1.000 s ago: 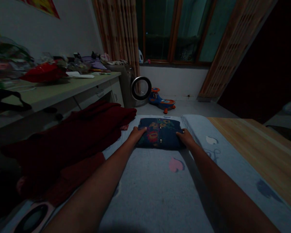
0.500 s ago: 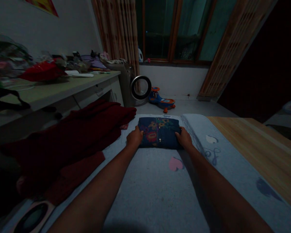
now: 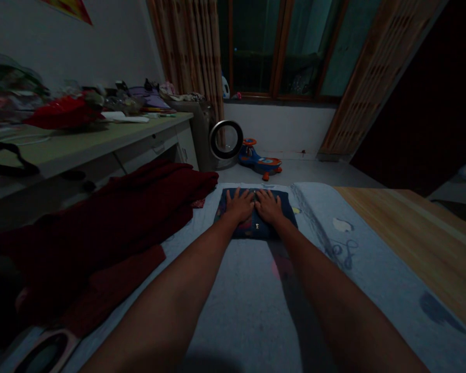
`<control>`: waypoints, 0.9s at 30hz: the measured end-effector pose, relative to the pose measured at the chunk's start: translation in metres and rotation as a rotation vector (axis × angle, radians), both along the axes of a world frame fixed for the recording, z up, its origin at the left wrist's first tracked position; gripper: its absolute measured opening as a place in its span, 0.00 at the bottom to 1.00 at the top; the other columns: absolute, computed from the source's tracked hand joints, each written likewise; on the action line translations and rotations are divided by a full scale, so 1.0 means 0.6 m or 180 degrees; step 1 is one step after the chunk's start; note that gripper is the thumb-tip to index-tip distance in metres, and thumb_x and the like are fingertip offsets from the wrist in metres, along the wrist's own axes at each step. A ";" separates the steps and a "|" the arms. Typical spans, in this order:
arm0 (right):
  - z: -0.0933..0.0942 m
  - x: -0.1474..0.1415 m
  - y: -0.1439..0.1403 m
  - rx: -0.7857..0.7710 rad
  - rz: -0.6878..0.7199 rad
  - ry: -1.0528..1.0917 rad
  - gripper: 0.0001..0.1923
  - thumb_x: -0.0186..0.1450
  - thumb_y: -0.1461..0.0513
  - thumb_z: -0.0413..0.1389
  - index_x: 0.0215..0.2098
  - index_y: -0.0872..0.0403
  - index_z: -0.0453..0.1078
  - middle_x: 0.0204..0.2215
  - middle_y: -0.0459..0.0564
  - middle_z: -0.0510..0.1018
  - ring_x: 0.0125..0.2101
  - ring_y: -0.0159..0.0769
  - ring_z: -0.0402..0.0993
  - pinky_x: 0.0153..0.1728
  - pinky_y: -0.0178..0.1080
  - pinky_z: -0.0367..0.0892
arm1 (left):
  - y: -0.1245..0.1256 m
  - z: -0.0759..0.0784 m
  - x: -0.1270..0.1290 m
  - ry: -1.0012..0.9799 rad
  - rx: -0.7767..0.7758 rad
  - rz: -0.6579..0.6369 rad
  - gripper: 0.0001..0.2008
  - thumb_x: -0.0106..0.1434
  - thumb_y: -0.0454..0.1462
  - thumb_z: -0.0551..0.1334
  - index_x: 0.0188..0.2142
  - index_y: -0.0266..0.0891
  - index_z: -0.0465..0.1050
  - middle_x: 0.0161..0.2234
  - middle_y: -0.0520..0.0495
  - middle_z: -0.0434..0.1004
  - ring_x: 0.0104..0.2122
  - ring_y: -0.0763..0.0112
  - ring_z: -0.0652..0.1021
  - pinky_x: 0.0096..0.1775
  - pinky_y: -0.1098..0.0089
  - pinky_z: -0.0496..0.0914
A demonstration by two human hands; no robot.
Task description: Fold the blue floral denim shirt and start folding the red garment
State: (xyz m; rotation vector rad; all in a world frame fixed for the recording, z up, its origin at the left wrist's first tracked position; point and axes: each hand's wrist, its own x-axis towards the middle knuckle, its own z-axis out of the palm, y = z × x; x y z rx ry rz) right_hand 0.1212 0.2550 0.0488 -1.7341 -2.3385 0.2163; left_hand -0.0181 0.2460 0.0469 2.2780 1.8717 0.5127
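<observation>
A folded dark blue denim garment (image 3: 252,232) with a floral pattern and small metal buttons lies near the far edge of the light blue bed sheet (image 3: 241,300). My left hand (image 3: 239,205) rests flat on its left half, fingers spread. On the right half lies my right hand (image 3: 269,206), also flat with its fingers apart. The two hands nearly meet at the button line. Much of the floral print is hidden beneath them.
A dark red cloth heap (image 3: 112,217) lies left of my arm. Beyond it stands a cluttered desk (image 3: 140,135). Past the bed are a washing machine with its round door (image 3: 226,142) open and a blue-orange ride-on toy (image 3: 260,159). A wooden board (image 3: 404,217) borders the right side.
Both hands have let go of the garment's side edges and moved inward onto its top, with fingers now spread flat. The garment looks slightly wider and flatter.
</observation>
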 end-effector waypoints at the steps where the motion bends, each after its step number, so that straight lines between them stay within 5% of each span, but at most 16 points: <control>1: -0.008 0.002 0.003 -0.0123 -0.0052 -0.0009 0.28 0.72 0.53 0.38 0.68 0.47 0.48 0.69 0.47 0.46 0.68 0.47 0.38 0.63 0.60 0.39 | 0.004 -0.010 -0.006 -0.0042 -0.0204 0.0116 0.24 0.68 0.48 0.50 0.63 0.54 0.60 0.67 0.50 0.53 0.67 0.44 0.46 0.60 0.35 0.35; 6: -0.033 0.008 0.008 -0.0249 -0.0157 0.0035 0.29 0.72 0.48 0.34 0.69 0.44 0.47 0.70 0.45 0.45 0.68 0.52 0.36 0.62 0.63 0.36 | 0.007 -0.041 -0.028 -0.0161 -0.0415 0.0360 0.30 0.65 0.57 0.47 0.65 0.58 0.55 0.69 0.52 0.47 0.66 0.35 0.42 0.57 0.29 0.39; 21: -0.053 0.053 0.015 -0.0099 -0.0865 0.0130 0.33 0.69 0.44 0.38 0.68 0.47 0.51 0.69 0.52 0.46 0.67 0.55 0.38 0.61 0.62 0.39 | -0.003 -0.046 -0.038 -0.0341 -0.0499 0.0808 0.37 0.59 0.63 0.49 0.65 0.57 0.55 0.70 0.51 0.42 0.66 0.32 0.40 0.58 0.33 0.44; 24: -0.052 0.061 0.013 -0.0071 -0.1282 0.0371 0.36 0.67 0.43 0.42 0.68 0.51 0.50 0.68 0.61 0.48 0.64 0.60 0.47 0.58 0.62 0.48 | -0.006 -0.050 -0.040 -0.0471 -0.0385 0.0927 0.36 0.59 0.63 0.51 0.63 0.57 0.58 0.70 0.49 0.43 0.65 0.31 0.44 0.58 0.35 0.45; 27: -0.047 0.086 0.014 -0.0012 -0.1682 0.0602 0.39 0.65 0.44 0.50 0.65 0.59 0.53 0.60 0.69 0.62 0.59 0.59 0.59 0.56 0.57 0.56 | -0.004 -0.048 -0.052 -0.0752 -0.0236 0.1226 0.33 0.61 0.57 0.55 0.64 0.52 0.58 0.69 0.43 0.44 0.65 0.37 0.53 0.60 0.42 0.51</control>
